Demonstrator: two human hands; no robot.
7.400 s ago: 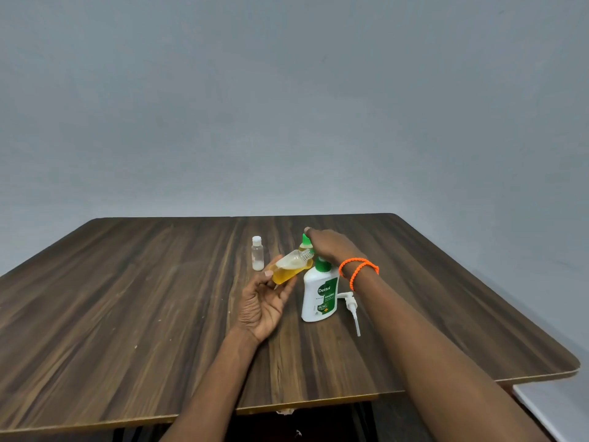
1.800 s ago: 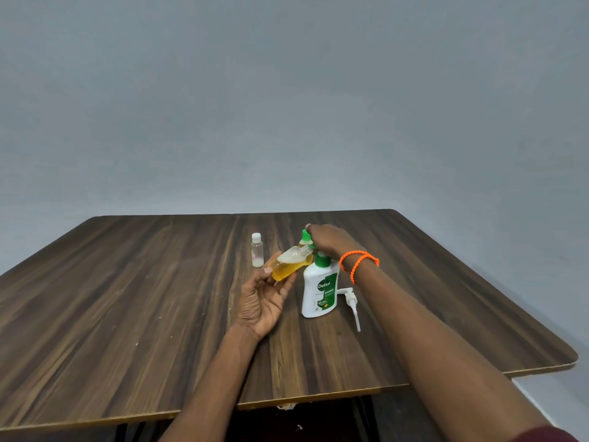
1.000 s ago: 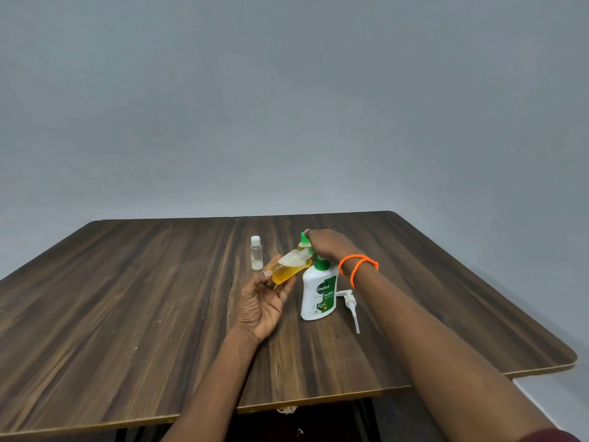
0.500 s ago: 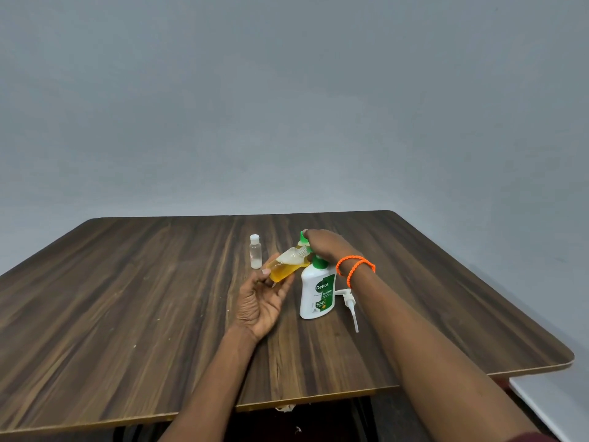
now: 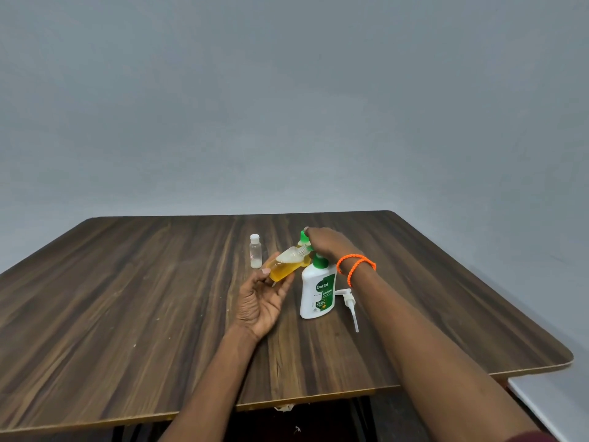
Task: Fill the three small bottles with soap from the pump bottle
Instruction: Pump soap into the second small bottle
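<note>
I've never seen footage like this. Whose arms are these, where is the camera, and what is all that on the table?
There is no machine here: a person wears a camera on the head, looking down at their own arms. On the wooden table stand a white soap bottle and a small clear bottle; a loose white pump lies beside the soap bottle. The left hand holds a tilted small bottle of yellow soap. The right hand, with orange bracelets at its wrist, presses a green pump top.
</note>
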